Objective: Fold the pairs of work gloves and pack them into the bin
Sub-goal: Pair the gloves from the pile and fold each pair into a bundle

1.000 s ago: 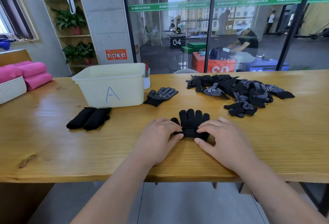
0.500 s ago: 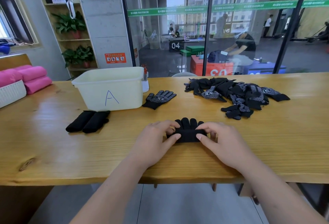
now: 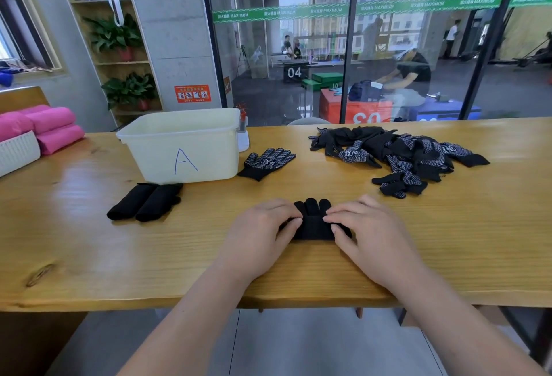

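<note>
Your left hand (image 3: 263, 226) and right hand (image 3: 367, 229) both pinch the gloves (image 3: 312, 223) with curled fingers. The bin (image 3: 182, 148) stands well apart.

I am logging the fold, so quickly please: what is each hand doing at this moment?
Left hand: holding the black glove pair, fingers curled on its fold.
Right hand: holding the black glove pair too.

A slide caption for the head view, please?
Left hand and right hand fold black gloves on the table.
</note>
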The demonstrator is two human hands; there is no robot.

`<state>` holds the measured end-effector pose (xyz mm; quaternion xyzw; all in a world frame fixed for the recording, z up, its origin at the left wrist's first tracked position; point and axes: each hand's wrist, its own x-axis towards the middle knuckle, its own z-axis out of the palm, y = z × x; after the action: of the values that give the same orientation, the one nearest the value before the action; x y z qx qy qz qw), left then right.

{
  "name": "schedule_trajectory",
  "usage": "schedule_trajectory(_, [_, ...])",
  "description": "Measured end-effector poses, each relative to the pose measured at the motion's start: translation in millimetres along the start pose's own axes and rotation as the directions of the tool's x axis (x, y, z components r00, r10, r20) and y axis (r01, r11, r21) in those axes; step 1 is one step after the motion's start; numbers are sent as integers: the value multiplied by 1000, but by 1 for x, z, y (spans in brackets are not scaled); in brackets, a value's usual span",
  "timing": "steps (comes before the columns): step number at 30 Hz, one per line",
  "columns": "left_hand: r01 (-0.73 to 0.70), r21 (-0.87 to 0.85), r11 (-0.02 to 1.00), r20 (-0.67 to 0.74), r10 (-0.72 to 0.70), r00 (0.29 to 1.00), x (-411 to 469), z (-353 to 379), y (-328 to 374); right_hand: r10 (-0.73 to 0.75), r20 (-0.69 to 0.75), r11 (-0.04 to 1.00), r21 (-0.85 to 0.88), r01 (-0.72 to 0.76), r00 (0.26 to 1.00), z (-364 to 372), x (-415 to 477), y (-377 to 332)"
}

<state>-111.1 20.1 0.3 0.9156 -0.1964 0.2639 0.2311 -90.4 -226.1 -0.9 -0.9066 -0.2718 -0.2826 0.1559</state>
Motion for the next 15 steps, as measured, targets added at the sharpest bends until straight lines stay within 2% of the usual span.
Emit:
schedule_trajectory(8, [20,113,993,109,-32,994,1,-1,3,64,56,996,-59,-61,996,2,1,-2])
schedule_trajectory(12, [64,48,997,130,-70,989,1,-2,-2,100,133,995,-41,-95,986,-6,2,-4])
schedule_trajectory(15, [116,-31,993,177,-109,978,2,-4,-3,160,173,983,62,-173,972,-10,3,-3])
